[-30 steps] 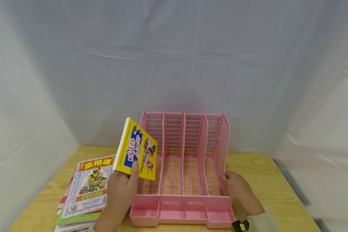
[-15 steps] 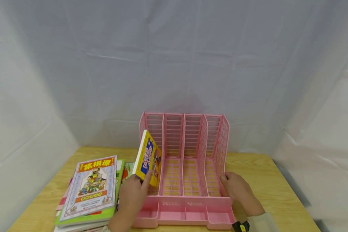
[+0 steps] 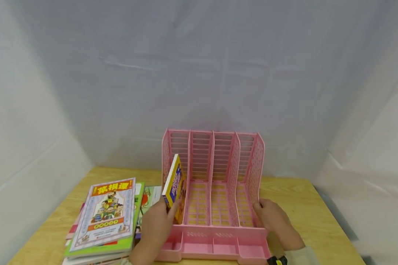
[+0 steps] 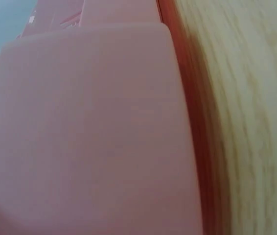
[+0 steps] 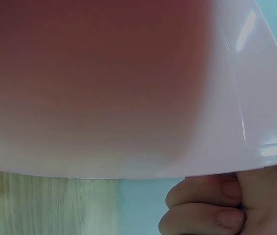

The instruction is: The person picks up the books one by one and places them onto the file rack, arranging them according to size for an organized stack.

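Note:
A yellow-and-blue paperback book stands tilted in the leftmost slot of a pink desktop book rack. My left hand holds it by the lower edge, thumb on the cover. The rack's right side wall is gripped near the front by my right hand. In the left wrist view the rack's front tray fills most of the picture, and neither hand nor book shows. Curled fingers of the right hand appear below the pink rack panel in the right wrist view.
A stack of books lies left of the rack, a purple-bordered one on top. Another green book with a red crab lies partly behind the left hand. The wooden table ends at pale sheeting on the back and sides.
My left hand has moved right and down with the yellow book, bringing it from beside the rack into the leftmost slot and turning it more edge-on. The right hand keeps its grip.

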### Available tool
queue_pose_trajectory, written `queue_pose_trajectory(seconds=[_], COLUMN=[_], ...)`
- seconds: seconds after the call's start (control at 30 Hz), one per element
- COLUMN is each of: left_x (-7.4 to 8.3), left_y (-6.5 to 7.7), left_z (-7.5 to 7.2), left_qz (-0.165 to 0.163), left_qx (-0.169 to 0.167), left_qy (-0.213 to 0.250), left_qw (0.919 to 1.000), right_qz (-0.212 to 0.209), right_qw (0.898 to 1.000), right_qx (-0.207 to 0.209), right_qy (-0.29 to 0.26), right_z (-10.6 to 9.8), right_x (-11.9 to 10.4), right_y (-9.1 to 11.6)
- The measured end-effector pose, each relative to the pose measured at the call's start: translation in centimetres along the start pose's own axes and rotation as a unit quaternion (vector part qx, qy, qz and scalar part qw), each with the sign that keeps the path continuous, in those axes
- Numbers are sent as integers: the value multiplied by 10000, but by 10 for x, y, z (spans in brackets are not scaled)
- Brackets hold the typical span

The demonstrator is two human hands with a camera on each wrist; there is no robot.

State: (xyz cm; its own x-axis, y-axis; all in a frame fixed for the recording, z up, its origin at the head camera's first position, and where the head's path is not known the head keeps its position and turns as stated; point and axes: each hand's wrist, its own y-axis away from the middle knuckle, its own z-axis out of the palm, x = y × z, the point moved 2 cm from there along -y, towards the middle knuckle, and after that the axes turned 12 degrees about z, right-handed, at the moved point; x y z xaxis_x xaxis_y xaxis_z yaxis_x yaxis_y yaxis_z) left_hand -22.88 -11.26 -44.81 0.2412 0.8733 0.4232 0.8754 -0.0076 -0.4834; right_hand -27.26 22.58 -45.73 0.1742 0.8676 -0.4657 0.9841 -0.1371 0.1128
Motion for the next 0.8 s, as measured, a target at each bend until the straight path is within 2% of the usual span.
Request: queue_pose_trajectory(seconds=[0.33,0.53,0.8], left_x=[0,1,1], left_y=[-3,-3,-2], left_z=[3,2,2], left_qz=[559,837,979], left_qx=[289,452,303], left_qy=[174,54,-131], left_qw=[9979,9954,9947], right_qz=[33,41,43], right_qw=[9999,10000,10000], right_qx=[-52,3,-32], right_qy=[-82,-33,-45], right_z=[1,0,1], right_x=[0,0,2], right_y=[0,-2,-2])
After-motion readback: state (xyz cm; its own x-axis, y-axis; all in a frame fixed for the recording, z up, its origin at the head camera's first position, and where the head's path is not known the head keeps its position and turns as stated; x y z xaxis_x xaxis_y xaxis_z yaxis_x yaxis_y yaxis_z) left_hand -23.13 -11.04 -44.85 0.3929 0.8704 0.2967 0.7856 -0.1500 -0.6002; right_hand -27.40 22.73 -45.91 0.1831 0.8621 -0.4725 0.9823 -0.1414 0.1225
